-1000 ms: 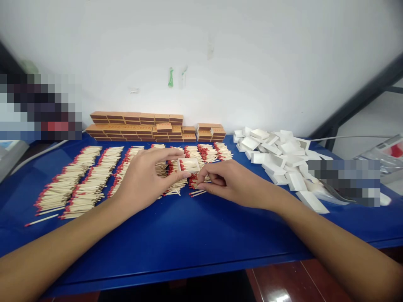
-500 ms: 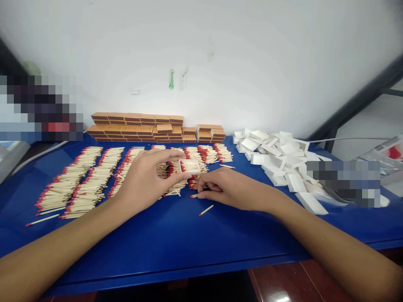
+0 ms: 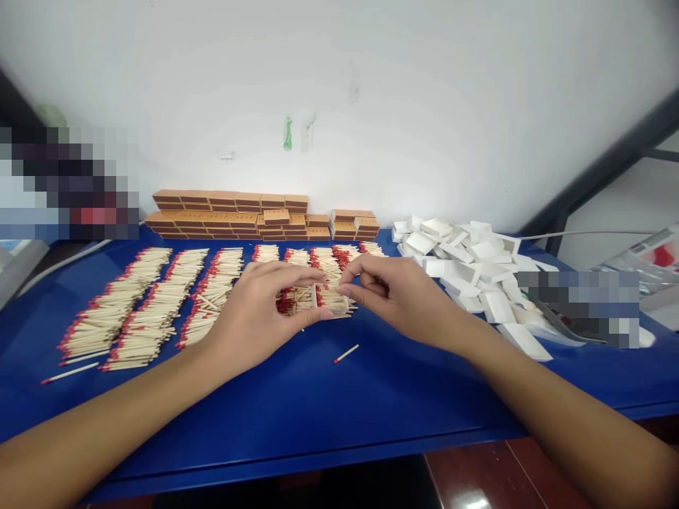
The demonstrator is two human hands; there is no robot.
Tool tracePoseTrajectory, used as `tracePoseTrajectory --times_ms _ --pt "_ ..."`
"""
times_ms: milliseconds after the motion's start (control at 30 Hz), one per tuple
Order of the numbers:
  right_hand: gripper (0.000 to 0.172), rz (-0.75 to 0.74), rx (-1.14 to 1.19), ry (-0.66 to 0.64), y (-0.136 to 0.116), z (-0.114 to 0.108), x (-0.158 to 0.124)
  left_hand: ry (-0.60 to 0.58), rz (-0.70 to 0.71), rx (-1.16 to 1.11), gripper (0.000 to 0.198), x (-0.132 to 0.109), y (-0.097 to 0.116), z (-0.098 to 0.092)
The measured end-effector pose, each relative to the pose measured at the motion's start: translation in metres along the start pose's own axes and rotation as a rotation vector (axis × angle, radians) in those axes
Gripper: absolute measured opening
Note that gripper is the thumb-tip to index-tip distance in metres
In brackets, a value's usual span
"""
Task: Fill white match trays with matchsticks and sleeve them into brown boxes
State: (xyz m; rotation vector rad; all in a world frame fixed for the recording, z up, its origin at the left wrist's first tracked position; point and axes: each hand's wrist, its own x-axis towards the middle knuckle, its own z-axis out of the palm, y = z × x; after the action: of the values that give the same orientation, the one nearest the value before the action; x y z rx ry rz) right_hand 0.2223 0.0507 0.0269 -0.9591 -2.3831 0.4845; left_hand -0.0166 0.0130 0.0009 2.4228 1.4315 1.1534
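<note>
My left hand [image 3: 259,300] grips a small white matchbox tray [image 3: 315,295] between thumb and fingers, above the matches on the table. Red-headed matches lie inside the tray. At the tray's right end, my right hand [image 3: 406,290] is pinched closed on a match, mostly hidden by the fingertips. One loose match [image 3: 346,353] lies on the blue table in front of the hands. Long rows of matches [image 3: 143,311] spread to the left, and shorter piles [image 3: 325,261] lie just behind the tray.
Stacked orange-brown matchboxes [image 3: 212,223] line the wall. A heap of white matchbox trays [image 3: 472,254] sits to the right, with a plastic bag [image 3: 652,268] beyond it. The blue table [image 3: 276,417] ends at a front edge near me.
My right hand has lifted a match from the table and moved up to the tray's right end. My left hand has shifted slightly right and nearer with the tray.
</note>
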Motion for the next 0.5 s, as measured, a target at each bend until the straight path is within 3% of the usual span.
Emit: tracePoseTrajectory --times_ms 200,267,433,500 --pt "0.014 -0.057 -0.031 0.072 0.002 0.001 -0.001 0.026 -0.031 -0.046 0.039 0.004 0.004 -0.006" --pt "0.015 -0.059 -0.052 0.039 0.004 -0.002 -0.001 0.071 -0.083 -0.042 0.04 0.006 0.001 -0.009" --pt "0.009 -0.057 -0.074 -0.353 0.005 -0.008 0.001 0.098 -0.146 -0.043 0.037 0.007 -0.002 -0.011" --pt "0.01 -0.037 -0.039 -0.455 0.003 -0.009 -0.001 0.086 -0.136 -0.04 0.038 0.007 -0.002 -0.01"
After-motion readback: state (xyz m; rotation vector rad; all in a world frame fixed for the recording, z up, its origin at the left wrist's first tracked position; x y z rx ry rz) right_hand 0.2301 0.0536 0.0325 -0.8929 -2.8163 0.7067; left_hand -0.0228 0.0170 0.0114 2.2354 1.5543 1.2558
